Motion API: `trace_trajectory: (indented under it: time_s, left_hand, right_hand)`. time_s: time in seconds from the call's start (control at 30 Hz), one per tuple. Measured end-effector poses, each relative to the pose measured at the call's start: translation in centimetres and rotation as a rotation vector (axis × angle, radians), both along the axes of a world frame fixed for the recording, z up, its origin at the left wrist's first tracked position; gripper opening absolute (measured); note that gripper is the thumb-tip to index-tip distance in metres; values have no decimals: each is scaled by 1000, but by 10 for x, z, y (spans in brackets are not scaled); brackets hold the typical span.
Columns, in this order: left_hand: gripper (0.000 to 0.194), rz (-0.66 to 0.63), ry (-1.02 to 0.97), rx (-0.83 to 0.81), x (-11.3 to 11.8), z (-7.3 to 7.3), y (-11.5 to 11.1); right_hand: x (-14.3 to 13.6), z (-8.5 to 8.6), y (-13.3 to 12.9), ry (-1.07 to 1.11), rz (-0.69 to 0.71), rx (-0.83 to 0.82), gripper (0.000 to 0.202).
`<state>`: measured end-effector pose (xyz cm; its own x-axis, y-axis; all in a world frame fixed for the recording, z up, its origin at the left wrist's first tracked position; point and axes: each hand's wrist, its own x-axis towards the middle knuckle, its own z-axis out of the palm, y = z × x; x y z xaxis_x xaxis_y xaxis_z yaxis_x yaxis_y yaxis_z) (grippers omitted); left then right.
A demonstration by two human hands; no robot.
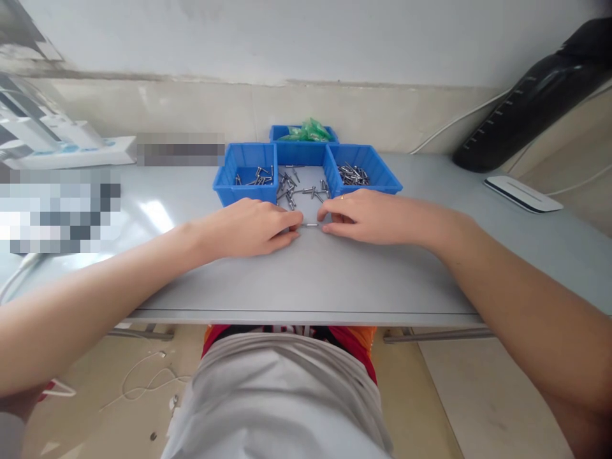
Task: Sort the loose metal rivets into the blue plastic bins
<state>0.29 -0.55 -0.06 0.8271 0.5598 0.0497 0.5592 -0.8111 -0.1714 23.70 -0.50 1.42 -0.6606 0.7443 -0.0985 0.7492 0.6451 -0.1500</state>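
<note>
My left hand (261,226) rests low over the table with thumb and fingers closed on a small metal rivet (312,225). The rivet lies level, its thin end at my left fingertips and its thicker end pointing right. Just past that thicker end is my right hand (361,217), thumb and forefinger a little apart, with nothing visible between them. Beyond both hands a loose group of similar rivets (287,188) is scattered on the grey table (306,280). More rivets lie in the left blue bin (245,196) and, piled thicker, in the right blue bin (370,189).
A third blue bin (301,153) at the back holds green plastic packaging (308,131). A black bottle (521,102) and a white flat device (523,193) stand at right. A white power strip (115,152) lies at left. The wall closes off the far side.
</note>
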Motion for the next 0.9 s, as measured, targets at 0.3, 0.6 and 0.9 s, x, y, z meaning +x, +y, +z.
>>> trace_trajectory:
  time_s: [0.3,0.6,0.9]
  left_hand:
    - [29,5,-30,-25,-2,-2,1]
    - [31,26,-4,-23,-1,0,-1]
    - [29,11,0,-12,0,0,-1]
  right_hand:
    - [0,0,0,1,-25,-23,30]
    - [-1,1,-1,-17,-12,-10,28]
    - [0,1,-1,-13,-5,-7,29]
